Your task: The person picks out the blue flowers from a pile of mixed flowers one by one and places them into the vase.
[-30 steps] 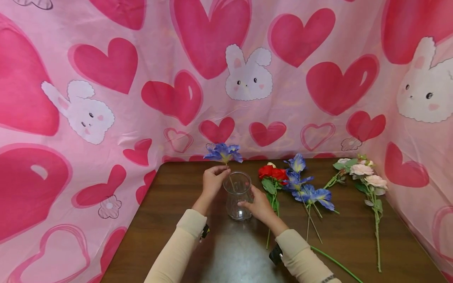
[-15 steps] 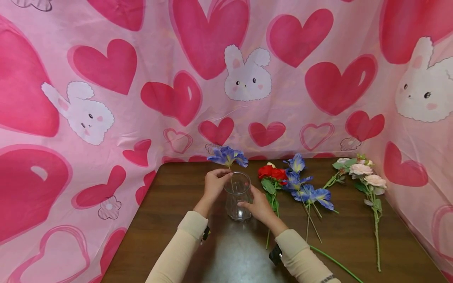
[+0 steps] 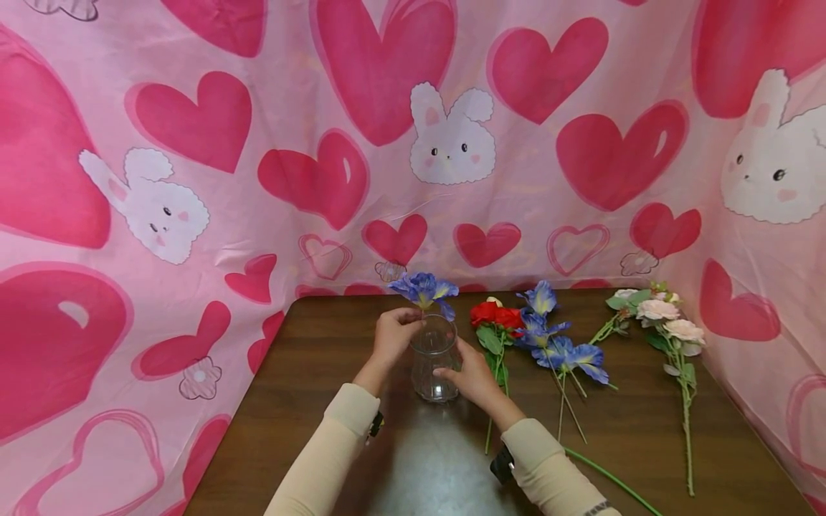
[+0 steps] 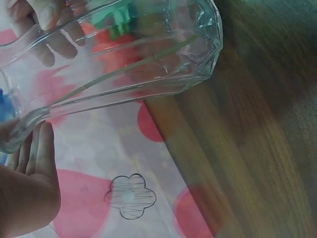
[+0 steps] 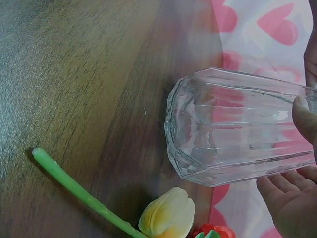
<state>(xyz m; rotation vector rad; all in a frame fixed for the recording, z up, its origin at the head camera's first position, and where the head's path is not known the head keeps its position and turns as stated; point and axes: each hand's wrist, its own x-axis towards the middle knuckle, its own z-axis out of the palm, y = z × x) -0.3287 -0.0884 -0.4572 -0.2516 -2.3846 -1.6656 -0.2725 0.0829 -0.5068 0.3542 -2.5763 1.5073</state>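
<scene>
A clear glass vase (image 3: pixel 431 387) with a faceted base stands upright on the table. My left hand (image 3: pixel 395 340) pinches the stem of a blue iris (image 3: pixel 422 289) at the vase's rim, with the petals above the mouth. Through the glass in the left wrist view, the thin green stem (image 4: pixel 114 73) runs slantwise down to near the bottom. My right hand (image 3: pixel 476 374) grips the vase from its right side, thumb across the front. In the right wrist view, the thumb and fingers lie on either side of the vase (image 5: pixel 237 126).
To the right on the brown table (image 3: pixel 290 430) lie red roses (image 3: pixel 495 315), several blue irises (image 3: pixel 542 333) and pale pink roses (image 3: pixel 660 309). A cream tulip (image 5: pixel 168 213) lies close to the vase. A bare green stem (image 3: pixel 613 477) reaches the front edge. Pink heart-printed cloth (image 3: pixel 452 208) encloses the table.
The left hand has shifted slightly right, and the iris has moved right and down, its bloom now closer over the vase's mouth. The right hand and vase have stayed in place.
</scene>
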